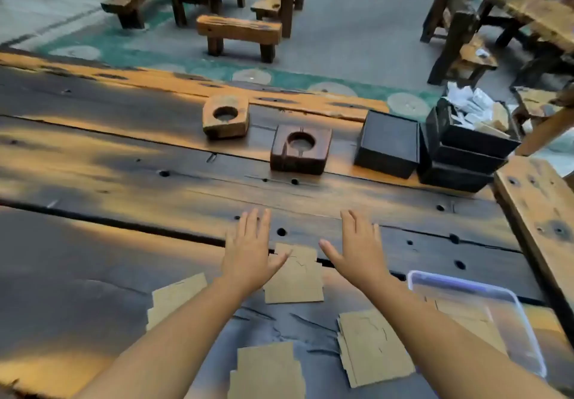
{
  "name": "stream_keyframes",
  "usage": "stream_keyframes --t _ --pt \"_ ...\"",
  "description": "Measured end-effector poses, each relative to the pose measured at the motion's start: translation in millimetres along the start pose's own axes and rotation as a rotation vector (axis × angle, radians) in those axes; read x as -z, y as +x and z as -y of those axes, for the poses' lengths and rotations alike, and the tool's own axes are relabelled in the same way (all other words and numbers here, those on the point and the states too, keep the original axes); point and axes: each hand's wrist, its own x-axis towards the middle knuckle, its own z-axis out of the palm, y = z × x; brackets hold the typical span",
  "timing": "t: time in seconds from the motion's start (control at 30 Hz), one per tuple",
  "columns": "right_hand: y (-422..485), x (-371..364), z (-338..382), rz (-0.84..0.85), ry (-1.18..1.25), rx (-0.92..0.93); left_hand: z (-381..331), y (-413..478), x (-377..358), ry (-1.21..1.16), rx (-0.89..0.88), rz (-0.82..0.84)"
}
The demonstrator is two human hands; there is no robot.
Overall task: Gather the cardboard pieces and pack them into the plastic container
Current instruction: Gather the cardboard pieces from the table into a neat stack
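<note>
Both arms reach forward: the left hand (pixel 248 255) and the right hand (pixel 360 252) are flat, palms down, fingers (pixel 349 223) spread and holding nothing. Cardboard pieces (pixel 295 277) lie between them on the dark wooden counter (pixel 124 156); the plastic container (pixel 509 308) stands at the right. Wooden benches (pixel 239 33) stand behind.

Your left hand (pixel 248 252) covered part of the far cardboard stack (pixel 295 280); the bottom edge cut off the nearest stack (pixel 267 370); the plastic container (pixel 466 280) blurred its contents.
</note>
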Motion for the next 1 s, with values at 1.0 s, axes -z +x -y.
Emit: stream_keyframes --t 1.0 --pt "11 -150 -6 0.462 0.557 -0.641 17 35 -128 -0.478 0.344 0.389"
